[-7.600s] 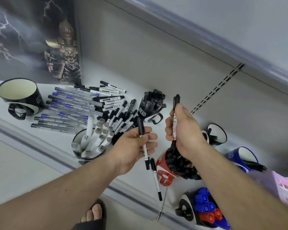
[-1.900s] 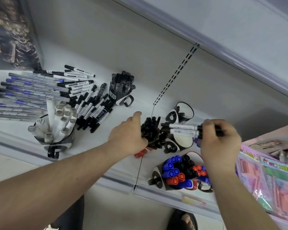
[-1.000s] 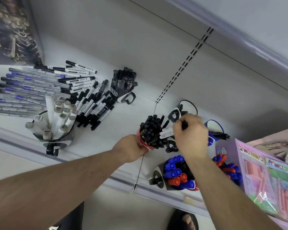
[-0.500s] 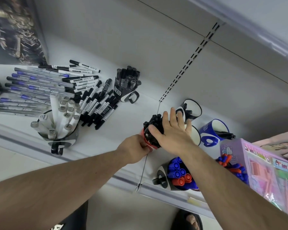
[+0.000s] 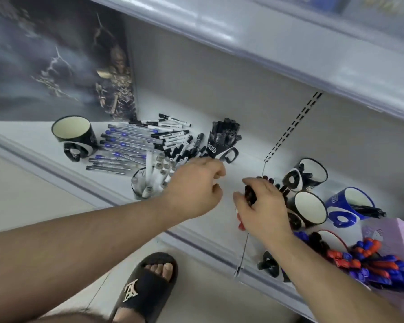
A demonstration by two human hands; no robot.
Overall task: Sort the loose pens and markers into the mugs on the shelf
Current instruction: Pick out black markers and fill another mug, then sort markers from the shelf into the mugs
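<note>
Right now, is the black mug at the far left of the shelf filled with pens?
No, the black mug shows only its bare cream inside, and the loose pens lie on the shelf beside it.

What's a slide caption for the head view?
Right hand grips the red mug of black markers; left hand hovers.

My two hands (image 5: 194, 187), eight mugs (image 5: 74, 136) that I can count, one purple box (image 5: 392, 238), one sandalled foot (image 5: 147, 285), loose pens (image 5: 126, 145) too many to count

White shelf (image 5: 243, 164); mugs (image 5: 74, 136), loose pens (image 5: 126, 145)
</note>
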